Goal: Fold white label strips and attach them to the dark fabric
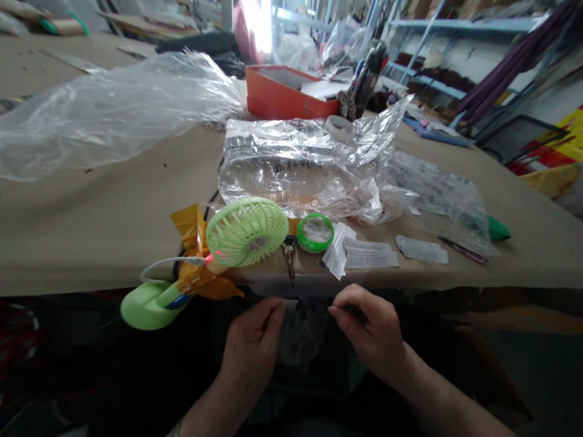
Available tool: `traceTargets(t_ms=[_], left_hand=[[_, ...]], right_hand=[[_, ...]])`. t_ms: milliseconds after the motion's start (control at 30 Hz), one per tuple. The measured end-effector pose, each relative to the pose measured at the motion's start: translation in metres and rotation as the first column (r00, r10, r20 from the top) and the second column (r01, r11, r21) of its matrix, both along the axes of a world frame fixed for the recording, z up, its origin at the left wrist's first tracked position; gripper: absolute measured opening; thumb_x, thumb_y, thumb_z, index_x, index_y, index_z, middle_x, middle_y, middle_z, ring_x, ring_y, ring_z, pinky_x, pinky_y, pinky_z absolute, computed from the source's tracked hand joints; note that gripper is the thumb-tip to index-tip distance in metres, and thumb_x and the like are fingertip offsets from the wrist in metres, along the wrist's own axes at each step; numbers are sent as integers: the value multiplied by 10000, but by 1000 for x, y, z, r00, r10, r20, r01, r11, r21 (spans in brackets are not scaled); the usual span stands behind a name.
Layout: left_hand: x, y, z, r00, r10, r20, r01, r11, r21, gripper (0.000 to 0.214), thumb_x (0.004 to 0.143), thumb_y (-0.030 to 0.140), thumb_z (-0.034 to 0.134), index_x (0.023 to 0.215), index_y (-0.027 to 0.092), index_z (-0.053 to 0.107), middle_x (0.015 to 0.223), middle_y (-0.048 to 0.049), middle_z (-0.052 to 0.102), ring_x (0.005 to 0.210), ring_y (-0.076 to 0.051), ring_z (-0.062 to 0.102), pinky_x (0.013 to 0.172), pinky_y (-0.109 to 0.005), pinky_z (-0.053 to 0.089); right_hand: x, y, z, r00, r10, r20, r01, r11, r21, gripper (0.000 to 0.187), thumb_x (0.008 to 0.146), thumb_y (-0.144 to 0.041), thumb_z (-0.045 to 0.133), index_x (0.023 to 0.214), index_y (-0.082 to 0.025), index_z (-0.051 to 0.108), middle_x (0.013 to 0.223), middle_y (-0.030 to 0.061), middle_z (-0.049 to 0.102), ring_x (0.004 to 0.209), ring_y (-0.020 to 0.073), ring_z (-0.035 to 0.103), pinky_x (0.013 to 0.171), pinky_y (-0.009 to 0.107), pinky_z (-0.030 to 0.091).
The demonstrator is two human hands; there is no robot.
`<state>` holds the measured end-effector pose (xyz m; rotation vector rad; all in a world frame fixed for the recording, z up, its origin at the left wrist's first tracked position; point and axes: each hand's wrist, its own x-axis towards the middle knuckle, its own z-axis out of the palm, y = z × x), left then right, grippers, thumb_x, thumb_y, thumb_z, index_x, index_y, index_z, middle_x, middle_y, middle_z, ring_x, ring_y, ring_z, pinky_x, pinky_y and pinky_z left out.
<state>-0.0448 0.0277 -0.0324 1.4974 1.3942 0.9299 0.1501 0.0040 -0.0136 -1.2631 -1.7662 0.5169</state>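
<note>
Below the table's front edge, my left hand [252,343] and my right hand [368,331] both pinch a small clear plastic bag [303,334] between them, one at each top corner. The bag hangs over dark cloth in my lap; what it holds is too dim to make out. Just above the hands, on the table edge, lie a green handheld fan [246,232] taped down with yellow tape, a small metal tool [289,252], a green round lid [315,232] and several white printed labels [368,254].
Crumpled clear plastic bags [314,176] cover the middle of the brown table [91,230], a large one [109,109] at the left. An orange box [285,91] and a tape roll [339,127] stand behind. Shelves and clutter fill the back right.
</note>
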Motion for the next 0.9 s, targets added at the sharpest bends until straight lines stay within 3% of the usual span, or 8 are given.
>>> traceTargets(t_ms=[133, 267, 467, 600, 667, 800, 833, 900], left_hand=[[1, 3, -14, 998, 13, -57, -15, 999, -44, 257, 744, 295, 644, 975, 202, 708, 1051, -78, 727, 1006, -261, 643, 919, -350, 451], [4, -1, -16, 998, -31, -61, 28, 998, -64, 192, 748, 286, 636, 910, 226, 719, 989, -61, 742, 955, -251, 660, 907, -362, 465], [15, -4, -8, 995, -63, 77, 74, 986, -147, 108, 743, 251, 630, 775, 227, 730, 803, -22, 749, 803, -221, 665, 755, -301, 484], [28, -1, 3, 963, -59, 263, 139, 944, -299, 118, 744, 228, 627, 689, 176, 717, 686, -32, 715, 703, -191, 633, 696, -277, 472], [37, 0, 11, 886, 5, 464, 225, 870, -439, 147, 764, 273, 636, 713, 156, 711, 688, -46, 710, 698, -186, 635, 694, -285, 484], [56, 2, 25, 551, 235, 801, 452, 723, -523, 187, 773, 315, 663, 793, 133, 699, 723, -40, 694, 636, -135, 621, 614, -251, 501], [60, 4, 27, 500, 268, 824, 474, 711, -519, 173, 760, 291, 682, 783, 120, 697, 704, -34, 682, 597, -112, 603, 565, -217, 484], [65, 6, 28, 476, 320, 819, 472, 693, -545, 131, 732, 220, 711, 760, 93, 691, 656, -30, 668, 540, -82, 575, 489, -167, 439]], right_hand=[[25, 18, 3, 929, -181, 321, 83, 951, 297, 224, 828, -161, 594, 1042, -223, 618, 946, 68, 648, 955, 228, 569, 865, 397, 471], [32, 29, -5, 829, -228, 511, 34, 933, 359, 306, 831, -207, 609, 1136, -217, 614, 1115, 79, 662, 1092, 270, 530, 948, 453, 415], [33, 30, -13, 898, -193, 396, 19, 915, 404, 263, 847, -115, 557, 1060, -237, 652, 1037, 36, 712, 1023, 212, 590, 943, 436, 418], [34, 30, -8, 955, -150, 257, 20, 894, 447, 191, 836, -117, 588, 951, -242, 676, 940, 19, 724, 982, 199, 604, 912, 433, 436], [32, 25, -5, 964, -113, 239, -9, 888, 459, 171, 825, -112, 604, 923, -233, 675, 919, 21, 720, 980, 201, 598, 909, 438, 438], [22, 6, -2, 961, 1, 276, -129, 885, 447, 107, 855, -165, 581, 887, -220, 666, 904, 24, 709, 985, 204, 585, 912, 442, 442], [19, 1, -2, 956, 23, 291, -155, 883, 442, 106, 867, -175, 568, 881, -221, 662, 890, 17, 708, 979, 198, 587, 915, 436, 441], [16, -7, -2, 945, 59, 323, -199, 885, 422, 118, 882, -172, 548, 878, -220, 655, 865, 2, 706, 954, 181, 594, 922, 417, 441]])
